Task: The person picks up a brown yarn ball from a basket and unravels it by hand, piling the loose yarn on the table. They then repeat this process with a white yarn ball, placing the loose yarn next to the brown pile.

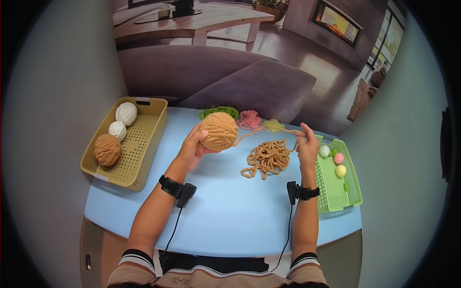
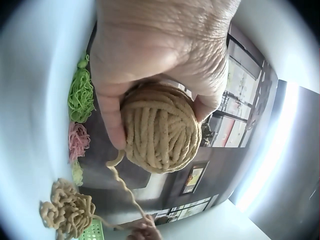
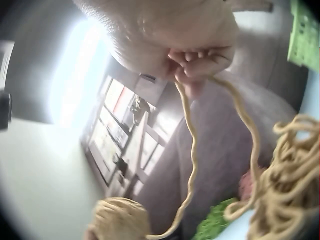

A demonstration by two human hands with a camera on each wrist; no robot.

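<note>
My left hand (image 1: pixel 193 146) grips a large tan ball of yarn (image 1: pixel 219 131), its fingers and thumb spread round the sides in the left wrist view. A strand (image 3: pixel 192 150) runs from the ball across to my right hand (image 1: pixel 307 146), whose curled fingers pinch it. From there the strand drops to a loose heap of tan yarn (image 1: pixel 269 158) on the blue table, between the hands. Both hands are raised above the tabletop.
A tan basket (image 1: pixel 149 139) on the left holds two white balls and a brown ball (image 1: pixel 107 150). Green yarn (image 1: pixel 218 112), pink yarn (image 1: pixel 249 119) and yellow yarn (image 1: pixel 273 126) lie along the back edge. A green basket (image 1: pixel 353 185) with several small balls stands right.
</note>
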